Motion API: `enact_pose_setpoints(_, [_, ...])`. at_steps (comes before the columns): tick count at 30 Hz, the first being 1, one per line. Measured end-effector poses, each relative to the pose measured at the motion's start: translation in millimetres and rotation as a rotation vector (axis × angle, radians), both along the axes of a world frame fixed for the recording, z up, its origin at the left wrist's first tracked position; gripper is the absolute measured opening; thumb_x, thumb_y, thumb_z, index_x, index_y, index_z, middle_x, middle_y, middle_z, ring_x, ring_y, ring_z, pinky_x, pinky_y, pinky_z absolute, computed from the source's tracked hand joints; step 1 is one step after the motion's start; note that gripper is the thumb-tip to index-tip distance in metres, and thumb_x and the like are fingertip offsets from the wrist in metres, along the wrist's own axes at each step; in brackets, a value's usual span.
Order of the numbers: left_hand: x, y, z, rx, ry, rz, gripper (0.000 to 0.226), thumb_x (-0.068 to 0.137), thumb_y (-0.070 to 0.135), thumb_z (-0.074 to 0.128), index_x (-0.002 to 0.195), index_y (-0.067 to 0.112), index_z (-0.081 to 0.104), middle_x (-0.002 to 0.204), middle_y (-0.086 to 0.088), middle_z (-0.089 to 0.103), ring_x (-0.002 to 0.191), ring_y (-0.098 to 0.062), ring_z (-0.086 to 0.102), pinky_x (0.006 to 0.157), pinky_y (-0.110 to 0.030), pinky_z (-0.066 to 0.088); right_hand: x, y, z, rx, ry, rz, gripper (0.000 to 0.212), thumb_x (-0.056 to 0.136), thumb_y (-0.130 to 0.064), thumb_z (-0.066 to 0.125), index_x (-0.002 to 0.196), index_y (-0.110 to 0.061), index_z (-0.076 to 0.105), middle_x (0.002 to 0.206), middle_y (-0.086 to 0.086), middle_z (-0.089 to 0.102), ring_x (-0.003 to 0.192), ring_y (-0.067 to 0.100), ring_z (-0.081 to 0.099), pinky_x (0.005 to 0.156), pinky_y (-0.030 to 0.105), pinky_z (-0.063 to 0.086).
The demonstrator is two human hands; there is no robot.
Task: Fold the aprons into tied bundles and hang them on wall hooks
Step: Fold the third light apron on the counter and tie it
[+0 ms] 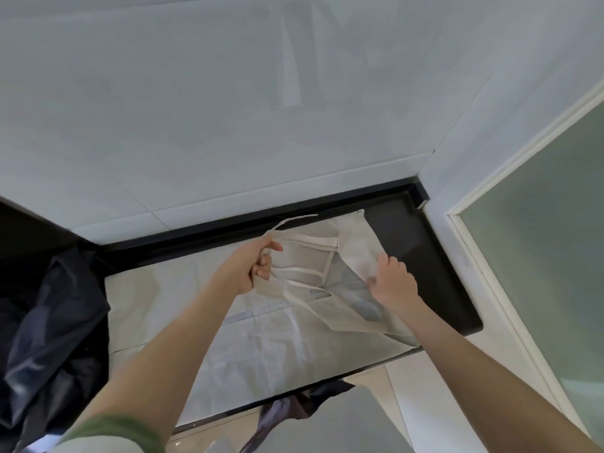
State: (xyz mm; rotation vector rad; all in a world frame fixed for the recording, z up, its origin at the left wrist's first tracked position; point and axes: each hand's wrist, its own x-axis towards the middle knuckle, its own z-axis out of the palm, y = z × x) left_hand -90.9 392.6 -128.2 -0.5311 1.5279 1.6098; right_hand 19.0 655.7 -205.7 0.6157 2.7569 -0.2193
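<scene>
A cream apron (261, 338) lies spread flat across the black countertop (434, 273). My left hand (251, 266) grips a bunch of the apron's cream straps (304, 240) and lifts them above the cloth. My right hand (390, 279) pinches the raised upper edge of the apron fabric at the right, which is folded up over the rest. One loose strap end curls toward the wall behind my left hand.
A heap of dark navy cloth (55, 328) sits at the counter's left end. More dark fabric (294, 410) hangs below the counter's front edge. A white tiled wall (228, 109) rises behind, and a frosted glass door (539, 256) stands at the right.
</scene>
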Motion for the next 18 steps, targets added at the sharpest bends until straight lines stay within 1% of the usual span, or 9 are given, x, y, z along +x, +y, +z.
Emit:
enact_pose_setpoints(2, [2, -6, 1, 0.068, 0.009, 0.06, 0.022, 0.096, 0.035, 0.054, 0.094, 0.014, 0.062, 0.056, 0.001, 0.038, 0.039, -0.009, 0.028, 0.036, -0.017, 0.029, -3, -3, -2, -0.01, -0.019, -0.013, 0.048, 0.097, -0.043, 0.047, 0.129, -0.009, 0.04, 0.122, 0.008, 0.052, 0.11, 0.024, 0.052, 0.082, 0.033, 0.049])
enact_pose_setpoints(5, [8, -8, -2, 0.151, 0.172, 0.097, 0.013, 0.096, 0.019, 0.054, 0.105, 0.018, 0.063, 0.065, -0.002, 0.044, 0.044, -0.01, 0.037, 0.04, -0.02, 0.034, -6, -10, -2, -0.044, 0.01, -0.029, 0.05, 0.096, -0.047, 0.047, 0.128, -0.008, 0.039, 0.122, 0.008, 0.051, 0.108, 0.025, 0.052, 0.079, 0.034, 0.046])
enact_pose_setpoints(7, [10, -9, -1, 0.216, 0.263, 0.185, 0.022, 0.097, 0.008, 0.049, 0.11, 0.018, 0.063, 0.063, -0.004, 0.047, 0.044, -0.01, 0.04, 0.04, -0.02, 0.036, -7, -16, -3, -0.108, 0.051, -0.009, 0.056, 0.092, -0.049, 0.054, 0.128, -0.011, 0.035, 0.119, 0.006, 0.05, 0.104, 0.023, 0.052, 0.076, 0.034, 0.046])
enact_pose_setpoints(9, [9, -12, 1, 0.319, 0.294, 0.341, 0.029, 0.099, 0.005, 0.045, 0.12, 0.018, 0.059, 0.066, -0.005, 0.055, 0.045, -0.011, 0.047, 0.043, -0.02, 0.041, -6, -20, -6, -0.146, 0.094, 0.065, 0.065, 0.087, -0.05, 0.061, 0.133, -0.015, 0.031, 0.119, 0.005, 0.047, 0.104, 0.022, 0.051, 0.077, 0.033, 0.048])
enact_pose_setpoints(12, [3, -25, -3, 0.448, 0.246, 0.569, 0.034, 0.097, 0.009, 0.05, 0.126, 0.027, 0.053, 0.095, -0.006, 0.071, 0.061, -0.015, 0.059, 0.061, -0.024, 0.053, -4, -23, -13, -0.046, 0.095, 0.184, 0.069, 0.084, -0.049, 0.066, 0.132, -0.013, 0.034, 0.123, 0.009, 0.047, 0.107, 0.025, 0.051, 0.087, 0.031, 0.048])
enact_pose_setpoints(14, [1, -32, -15, 0.326, 0.212, 0.557, 0.037, 0.095, 0.011, 0.056, 0.128, 0.029, 0.049, 0.109, -0.007, 0.07, 0.078, -0.019, 0.064, 0.08, -0.031, 0.054, -1, -27, -15, 0.098, 0.131, 0.242, 0.061, 0.083, -0.05, 0.067, 0.123, -0.009, 0.045, 0.115, 0.011, 0.052, 0.099, 0.025, 0.055, 0.084, 0.031, 0.049])
enact_pose_setpoints(15, [2, -33, -23, 0.184, 0.185, 0.491, 0.041, 0.093, 0.01, 0.06, 0.128, 0.027, 0.046, 0.106, -0.008, 0.069, 0.084, -0.021, 0.063, 0.086, -0.033, 0.053, 1, -29, -15, 0.167, 0.149, 0.271, 0.055, 0.083, -0.05, 0.067, 0.116, -0.008, 0.05, 0.109, 0.011, 0.055, 0.094, 0.024, 0.055, 0.078, 0.031, 0.05])
enact_pose_setpoints(17, [8, -32, -39, -0.116, 0.112, 0.296, 0.044, 0.088, 0.008, 0.064, 0.126, 0.017, 0.043, 0.091, -0.01, 0.062, 0.084, -0.022, 0.058, 0.086, -0.036, 0.049, 4, -34, -15, 0.219, 0.115, 0.285, 0.047, 0.086, -0.046, 0.065, 0.111, -0.008, 0.055, 0.105, 0.011, 0.055, 0.091, 0.024, 0.053, 0.069, 0.031, 0.049])
enact_pose_setpoints(18, [12, -32, -46, -0.222, 0.088, 0.179, 0.039, 0.087, 0.008, 0.065, 0.122, 0.01, 0.047, 0.086, -0.011, 0.06, 0.08, -0.022, 0.056, 0.084, -0.037, 0.05, 4, -37, -15, 0.23, 0.103, 0.274, 0.044, 0.086, -0.044, 0.066, 0.109, -0.008, 0.057, 0.104, 0.012, 0.055, 0.09, 0.025, 0.053, 0.067, 0.032, 0.047])
